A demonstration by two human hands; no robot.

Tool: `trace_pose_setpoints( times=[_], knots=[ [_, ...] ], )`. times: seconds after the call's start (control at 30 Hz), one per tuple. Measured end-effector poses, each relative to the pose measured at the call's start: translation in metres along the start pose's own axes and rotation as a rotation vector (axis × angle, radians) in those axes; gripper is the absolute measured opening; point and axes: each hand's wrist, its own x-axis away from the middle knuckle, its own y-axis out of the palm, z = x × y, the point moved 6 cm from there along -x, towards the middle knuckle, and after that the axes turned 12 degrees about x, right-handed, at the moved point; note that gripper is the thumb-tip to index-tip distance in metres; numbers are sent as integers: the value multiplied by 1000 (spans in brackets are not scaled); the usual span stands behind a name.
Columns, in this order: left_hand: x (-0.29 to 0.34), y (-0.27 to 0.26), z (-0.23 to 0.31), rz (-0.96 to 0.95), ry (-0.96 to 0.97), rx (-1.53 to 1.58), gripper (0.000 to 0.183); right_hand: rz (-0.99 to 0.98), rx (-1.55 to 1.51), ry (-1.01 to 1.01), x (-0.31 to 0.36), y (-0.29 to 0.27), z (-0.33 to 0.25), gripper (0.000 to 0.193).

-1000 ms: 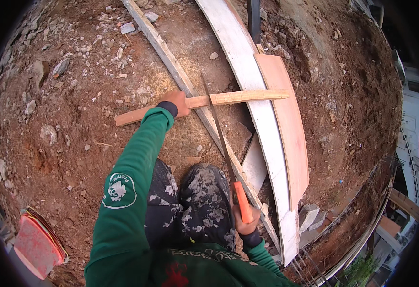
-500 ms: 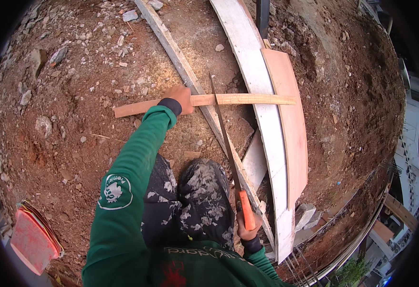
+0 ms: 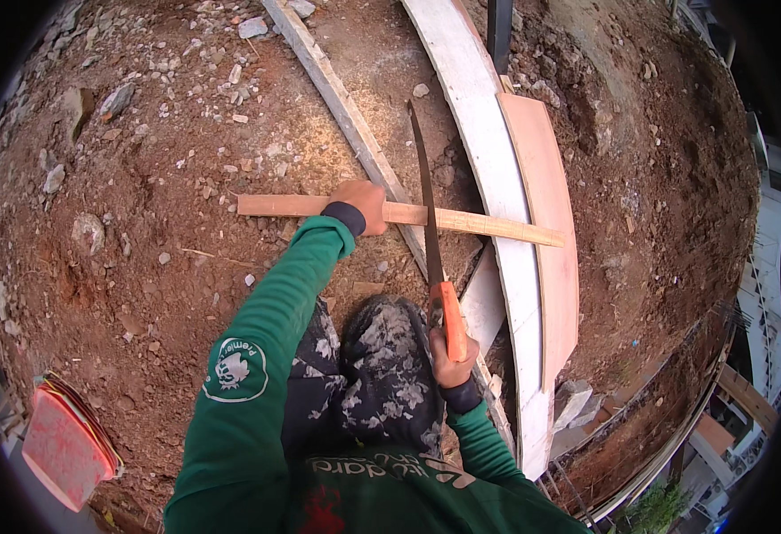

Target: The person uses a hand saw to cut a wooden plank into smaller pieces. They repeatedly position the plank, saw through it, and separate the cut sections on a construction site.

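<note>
My left hand (image 3: 361, 204) is closed round a narrow wooden strip (image 3: 488, 224), holding it crosswise over a long grey timber (image 3: 341, 109). The strip's right end lies over a white board (image 3: 495, 160) and reaches onto a pinkish plywood panel (image 3: 546, 205). In my right hand (image 3: 453, 358) is the orange handle of a handsaw (image 3: 430, 209), fingers wrapped round it. Its dark blade points away from me and crosses the strip just right of my left hand. Whether the teeth bite into the wood cannot be made out.
Rough brown soil with stones surrounds the boards, and pale sawdust (image 3: 324, 138) lies beside the timber. A dark post (image 3: 498, 36) rises at the far side. Red plastic containers (image 3: 68, 448) sit at lower left. Grey blocks (image 3: 572, 405) lie by the white board's near end.
My right hand has pushed the saw forward, away from me. The strip has turned a little, its right end coming nearer to me, and my left hand has shifted slightly right and nearer.
</note>
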Motion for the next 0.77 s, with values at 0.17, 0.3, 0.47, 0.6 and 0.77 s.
trace_pose_setpoints(
  times=[0.17,0.3,0.47,0.6,0.77],
  knots=[
    [36,31,-8,586,205,-170,64,16,-16,-19,-22,-10,-57,58],
    [56,13,3,501,179,-52,81,-70,-82,50,-24,-27,-63,54],
    [32,1,-35,-28,-68,280,106,-74,-83,14,-11,-17,-32,57],
    [42,-9,-31,122,6,-5,103,-46,-65,-18,-18,-21,-31,57],
    [54,-44,-18,632,63,-98,107,3,-87,-32,-51,-7,-23,52]
  ],
)
